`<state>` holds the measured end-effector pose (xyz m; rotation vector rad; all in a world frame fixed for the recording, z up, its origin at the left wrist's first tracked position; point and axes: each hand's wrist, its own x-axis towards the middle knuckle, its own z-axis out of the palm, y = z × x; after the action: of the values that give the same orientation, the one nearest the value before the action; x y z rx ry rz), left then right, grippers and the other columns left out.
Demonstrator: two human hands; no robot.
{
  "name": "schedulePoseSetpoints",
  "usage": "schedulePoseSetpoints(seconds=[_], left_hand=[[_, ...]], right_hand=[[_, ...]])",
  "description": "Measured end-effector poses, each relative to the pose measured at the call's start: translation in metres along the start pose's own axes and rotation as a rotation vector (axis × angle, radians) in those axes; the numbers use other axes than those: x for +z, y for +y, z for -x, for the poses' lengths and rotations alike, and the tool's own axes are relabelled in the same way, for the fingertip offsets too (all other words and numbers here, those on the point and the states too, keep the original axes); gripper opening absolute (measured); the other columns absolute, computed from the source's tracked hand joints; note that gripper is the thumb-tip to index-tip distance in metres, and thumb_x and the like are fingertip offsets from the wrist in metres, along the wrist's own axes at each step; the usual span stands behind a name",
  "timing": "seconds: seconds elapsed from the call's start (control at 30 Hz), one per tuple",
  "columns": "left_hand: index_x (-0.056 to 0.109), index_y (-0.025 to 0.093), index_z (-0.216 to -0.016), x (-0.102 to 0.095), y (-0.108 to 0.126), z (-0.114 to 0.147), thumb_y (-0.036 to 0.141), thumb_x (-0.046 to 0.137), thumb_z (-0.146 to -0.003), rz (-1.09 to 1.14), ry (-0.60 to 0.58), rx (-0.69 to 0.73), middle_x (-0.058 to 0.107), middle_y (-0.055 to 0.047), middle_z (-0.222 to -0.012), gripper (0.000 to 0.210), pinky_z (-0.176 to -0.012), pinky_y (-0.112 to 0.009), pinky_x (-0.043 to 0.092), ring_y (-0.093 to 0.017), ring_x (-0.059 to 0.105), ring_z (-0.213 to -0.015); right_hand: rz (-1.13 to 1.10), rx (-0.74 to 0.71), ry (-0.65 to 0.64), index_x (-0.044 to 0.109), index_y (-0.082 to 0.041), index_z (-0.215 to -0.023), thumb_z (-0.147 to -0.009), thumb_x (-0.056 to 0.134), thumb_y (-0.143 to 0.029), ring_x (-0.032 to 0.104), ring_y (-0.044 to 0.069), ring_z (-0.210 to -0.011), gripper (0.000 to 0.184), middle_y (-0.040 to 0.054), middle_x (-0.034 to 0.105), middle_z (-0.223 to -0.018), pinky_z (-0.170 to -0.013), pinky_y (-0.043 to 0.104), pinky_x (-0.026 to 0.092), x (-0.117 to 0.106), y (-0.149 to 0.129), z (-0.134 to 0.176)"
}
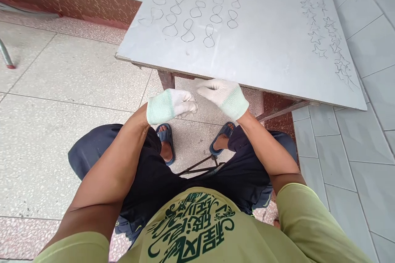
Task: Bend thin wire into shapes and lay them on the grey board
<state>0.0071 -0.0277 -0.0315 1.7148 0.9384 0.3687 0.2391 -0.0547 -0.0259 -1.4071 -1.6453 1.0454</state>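
Observation:
My left hand [182,104], in a white glove with a pale green cuff, is closed in a pinch in front of the table edge. A thin wire [196,100] shows faintly at its fingertips; its full shape is hard to make out. My right hand [218,91], gloved the same way, is just to the right by the table's edge. Its fingers reach out toward the left hand, apart from each other, and I see nothing held in them. On the white tabletop [262,49] lie rows of wire figure-eights [209,35] and, at the right, star-shaped wires [319,51].
The table's wooden leg [166,79] and brace [282,109] stand below the top. Beneath my hands are my sandalled feet [166,141] and a dark metal frame [203,164]. A tiled wall [354,139] rises at the right. A metal leg [6,55] stands at far left.

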Motion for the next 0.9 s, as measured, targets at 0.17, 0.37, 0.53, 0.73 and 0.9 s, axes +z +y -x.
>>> schedulePoseSetpoints(seconds=[0.17,0.37,0.53,0.73,0.9], left_hand=[[0.075,0.024,-0.063,0.001,-0.012,-0.01,0.043,0.091,-0.085,-0.022,0.004,-0.086,0.059,0.001,-0.051,0.033,-0.049,-0.027,0.033,-0.014,0.048,-0.045],[0.07,0.025,-0.054,-0.004,-0.018,-0.007,0.037,0.089,-0.078,-0.048,-0.047,-0.14,0.056,0.001,-0.048,0.033,-0.045,-0.025,0.032,-0.012,0.045,-0.043],[0.081,0.028,-0.06,-0.006,-0.021,-0.008,0.031,0.086,-0.078,-0.074,-0.238,-0.163,0.06,0.002,-0.048,0.019,-0.042,-0.024,0.028,-0.013,0.049,-0.041],[0.081,0.028,-0.057,-0.001,-0.023,-0.024,0.016,0.088,-0.063,-0.067,-0.458,-0.21,0.068,0.002,-0.053,0.015,-0.042,-0.024,0.029,-0.015,0.056,-0.04],[0.082,0.029,-0.064,0.004,-0.011,-0.029,0.011,0.087,-0.057,0.04,-0.46,-0.205,0.066,0.005,-0.05,0.02,-0.043,-0.026,0.03,-0.017,0.058,-0.039]], right_hand=[[-0.198,0.027,-0.072,0.091,-0.02,-0.095,-0.103,0.083,-0.039,0.084,0.021,-0.096,0.022,0.0052,0.091,-0.098,-0.096,0.036,0.071,0.001,0.004,0.003],[-0.243,0.031,-0.172,0.087,-0.02,-0.083,-0.096,0.089,-0.043,0.076,0.017,-0.077,0.027,0.0023,0.082,-0.078,-0.079,0.032,0.068,0.0,0.009,0.002],[-0.226,0.059,-0.319,0.088,-0.02,-0.081,-0.092,0.092,-0.036,0.075,0.016,-0.071,0.02,-0.0008,0.08,-0.072,-0.073,0.029,0.064,-0.002,0.007,0.001],[-0.185,0.094,-0.47,0.089,-0.021,-0.078,-0.093,0.094,-0.033,0.074,0.016,-0.072,0.02,0.0016,0.083,-0.074,-0.072,0.028,0.063,-0.007,0.004,0.001],[-0.219,0.074,-0.542,0.087,-0.022,-0.076,-0.092,0.097,-0.04,0.073,0.017,-0.069,0.026,0.0023,0.081,-0.07,-0.071,0.029,0.062,-0.01,0.01,0.001]])
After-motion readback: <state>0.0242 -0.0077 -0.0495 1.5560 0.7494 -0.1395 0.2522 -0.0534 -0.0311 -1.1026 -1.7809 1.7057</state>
